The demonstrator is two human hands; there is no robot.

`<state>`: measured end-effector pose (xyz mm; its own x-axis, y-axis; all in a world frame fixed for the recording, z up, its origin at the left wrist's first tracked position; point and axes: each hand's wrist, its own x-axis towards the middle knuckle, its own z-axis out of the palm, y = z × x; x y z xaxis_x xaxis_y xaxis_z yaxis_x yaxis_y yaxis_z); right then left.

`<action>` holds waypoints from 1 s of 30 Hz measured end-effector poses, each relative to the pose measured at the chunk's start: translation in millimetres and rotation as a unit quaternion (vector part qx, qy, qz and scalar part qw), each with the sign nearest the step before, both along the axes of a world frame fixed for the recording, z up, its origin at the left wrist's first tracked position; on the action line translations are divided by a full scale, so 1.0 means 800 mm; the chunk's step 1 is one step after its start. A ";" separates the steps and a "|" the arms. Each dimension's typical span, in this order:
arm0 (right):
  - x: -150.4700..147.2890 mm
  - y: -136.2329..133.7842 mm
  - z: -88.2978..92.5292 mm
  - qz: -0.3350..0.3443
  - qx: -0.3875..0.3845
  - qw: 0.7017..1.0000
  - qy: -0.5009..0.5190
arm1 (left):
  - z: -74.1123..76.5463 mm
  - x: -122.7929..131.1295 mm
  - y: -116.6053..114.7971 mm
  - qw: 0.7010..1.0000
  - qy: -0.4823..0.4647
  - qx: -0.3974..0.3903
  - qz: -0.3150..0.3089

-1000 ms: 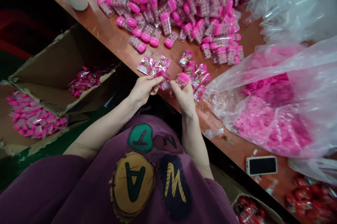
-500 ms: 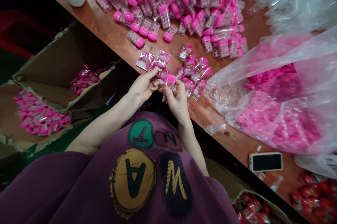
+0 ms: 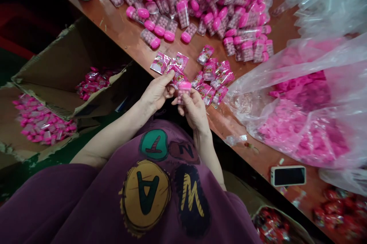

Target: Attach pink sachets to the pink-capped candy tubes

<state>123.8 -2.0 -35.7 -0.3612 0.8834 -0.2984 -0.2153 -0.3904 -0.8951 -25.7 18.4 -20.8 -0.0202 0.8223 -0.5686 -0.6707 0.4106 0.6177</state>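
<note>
My right hand (image 3: pixel 196 110) is closed around a small clear bottle (image 3: pixel 183 93) with a pink cap and pale pink balls inside, its cap pointing away from me. Just to its left, my left hand (image 3: pixel 159 91) has curled fingers and its thumb stretched over the edge of a pink printed sachet (image 3: pixel 179 77). Whether that sachet is pinched or only touched is hidden. More flat sachets (image 3: pixel 160 62) lie beyond the left hand. On the table past my right hand is a cluster of plump pink printed packets (image 3: pixel 210 71).
Capped bottles (image 3: pixel 183 14) are heaped at the far side. A clear bag of pink pieces (image 3: pixel 304 129) and a phone (image 3: pixel 288 176) lie to the right. Cardboard boxes (image 3: pixel 54 60) with pink items stand at left; red packets (image 3: pixel 341 213) are at lower right.
The bottle in my right hand has come slightly closer to my left hand. The view has shifted a little; the piles look the same.
</note>
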 end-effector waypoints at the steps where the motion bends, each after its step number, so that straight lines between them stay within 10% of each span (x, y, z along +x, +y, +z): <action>1: 0.000 0.001 0.001 0.012 -0.015 1.000 0.019 | 0.001 0.000 -0.001 1.000 0.008 0.004 -0.010; 6: -0.004 0.001 -0.006 0.013 -0.015 0.999 0.029 | 0.001 0.000 -0.006 0.997 0.028 0.046 -0.062; 14: -0.003 -0.002 -0.023 -0.038 0.200 0.953 -0.223 | -0.005 0.005 -0.006 0.997 0.008 0.034 -0.073; 21: -0.008 0.000 -0.007 0.010 0.103 0.988 -0.112 | -0.004 0.006 -0.013 0.994 -0.004 0.026 -0.102; 30: 0.002 0.004 -0.014 -0.020 0.231 0.939 -0.253 | -0.004 -0.006 0.000 0.991 -0.016 0.050 -0.121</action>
